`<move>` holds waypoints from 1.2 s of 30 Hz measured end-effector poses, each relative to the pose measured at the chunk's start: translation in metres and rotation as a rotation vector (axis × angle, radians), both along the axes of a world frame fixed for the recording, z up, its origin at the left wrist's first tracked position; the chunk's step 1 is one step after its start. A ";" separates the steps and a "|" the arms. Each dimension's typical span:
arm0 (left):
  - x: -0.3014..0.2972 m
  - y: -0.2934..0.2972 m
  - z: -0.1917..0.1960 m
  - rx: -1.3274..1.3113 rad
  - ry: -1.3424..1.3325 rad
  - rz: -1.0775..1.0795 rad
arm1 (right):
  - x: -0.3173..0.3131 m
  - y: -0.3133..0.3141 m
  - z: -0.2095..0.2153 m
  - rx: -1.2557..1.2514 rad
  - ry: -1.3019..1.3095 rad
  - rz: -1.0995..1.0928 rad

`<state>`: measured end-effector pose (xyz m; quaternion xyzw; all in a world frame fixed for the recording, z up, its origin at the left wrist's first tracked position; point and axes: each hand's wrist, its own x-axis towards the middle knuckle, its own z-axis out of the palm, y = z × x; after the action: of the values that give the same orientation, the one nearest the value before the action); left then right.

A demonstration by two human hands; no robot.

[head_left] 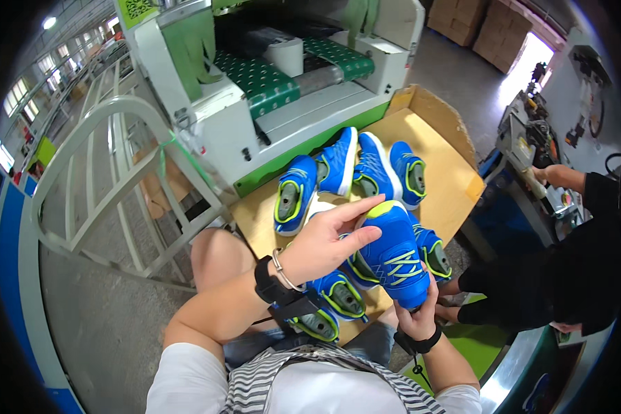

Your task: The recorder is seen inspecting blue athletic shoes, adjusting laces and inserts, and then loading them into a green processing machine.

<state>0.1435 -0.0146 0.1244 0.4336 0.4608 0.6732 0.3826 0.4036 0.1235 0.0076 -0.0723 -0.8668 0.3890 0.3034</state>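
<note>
A blue sneaker (395, 252) with yellow-green laces and trim is tilted above the board in front of me. My right hand (422, 310) wraps round its lower, ankle end. My left hand (328, 238) is at its toe end, with the thumb against the side and the index finger by the yellow-green tip; the other fingers are partly hidden. Several matching sneakers lie around it, such as one at the left (294, 195) and one at the right (408, 176). Grey-green shoe lasts (347, 299) show in the openings of some.
The sneakers rest on a tan board (448, 162) with a raised cardboard edge. Beyond it stands a machine with a green dotted conveyor belt (262, 81). A pale metal rack (93, 172) is at the left. At the right, a person in black (559, 276) reaches toward equipment.
</note>
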 end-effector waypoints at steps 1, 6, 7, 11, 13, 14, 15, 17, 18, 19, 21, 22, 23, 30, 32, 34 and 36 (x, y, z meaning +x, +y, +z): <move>-0.003 -0.001 -0.006 -0.041 0.046 -0.006 | -0.004 -0.004 -0.005 -0.058 0.023 -0.006; -0.011 -0.022 -0.011 -0.110 -0.079 0.006 | -0.014 -0.013 0.004 0.027 -0.023 0.003; -0.015 -0.027 -0.011 -0.123 0.041 0.043 | -0.017 -0.015 0.007 0.078 -0.009 0.015; -0.022 -0.048 -0.010 -0.192 0.241 0.149 | -0.021 -0.022 0.016 0.172 -0.024 0.055; -0.024 -0.058 -0.010 -0.210 0.240 0.165 | -0.022 -0.025 0.021 0.236 -0.037 0.072; -0.028 -0.062 -0.011 -0.224 0.237 0.170 | -0.023 -0.025 0.020 0.223 -0.040 0.080; -0.032 -0.066 -0.011 -0.287 0.274 0.161 | -0.024 -0.025 0.019 0.242 -0.057 0.094; -0.035 -0.070 -0.009 -0.311 0.283 0.156 | -0.024 -0.027 0.019 0.280 -0.083 0.106; -0.038 -0.072 -0.010 -0.319 0.278 0.159 | -0.025 -0.028 0.020 0.272 -0.087 0.112; -0.042 -0.075 -0.012 -0.302 0.422 0.155 | -0.026 -0.028 0.021 0.293 -0.094 0.119; -0.047 -0.080 -0.015 -0.272 0.610 0.149 | -0.026 -0.029 0.023 0.307 -0.109 0.133; -0.048 -0.081 -0.015 -0.277 0.606 0.150 | -0.027 -0.029 0.022 0.302 -0.113 0.137; -0.049 -0.081 -0.015 -0.276 0.613 0.146 | -0.028 -0.029 0.022 0.310 -0.102 0.132; -0.048 -0.080 -0.013 -0.299 0.656 0.181 | -0.028 -0.030 0.022 0.326 -0.100 0.137; -0.047 -0.079 -0.012 -0.312 0.659 0.186 | -0.027 -0.030 0.022 0.325 -0.106 0.139; -0.046 -0.078 -0.011 -0.326 0.662 0.193 | -0.027 -0.030 0.022 0.325 -0.115 0.140; -0.043 -0.078 -0.010 -0.362 0.640 0.214 | -0.027 -0.031 0.023 0.327 -0.116 0.141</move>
<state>0.1004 -0.0923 0.1144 0.4966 0.7111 0.4477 0.2174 0.3766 0.0929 0.0308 0.0168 -0.9375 0.2583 0.2327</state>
